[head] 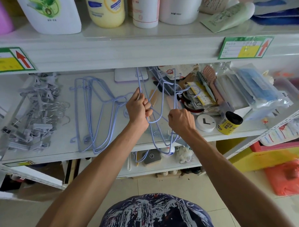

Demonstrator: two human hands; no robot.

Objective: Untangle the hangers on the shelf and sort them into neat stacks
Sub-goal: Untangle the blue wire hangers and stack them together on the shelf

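White shop shelving holds a sorted stack of lilac wire hangers at nine o'clock. Both fists, left hand and right hand, clamp the tangled lilac hangers at centre; a hard tug could sweep the yellow-labelled jar at three o'clock off.

White shelf: hangers, perhaps clips.

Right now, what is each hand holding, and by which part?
Both grip the tangled blue wire hangers. The left hand is closed on wires near the hooks; the right hand is fisted around another wire in the same tangle.
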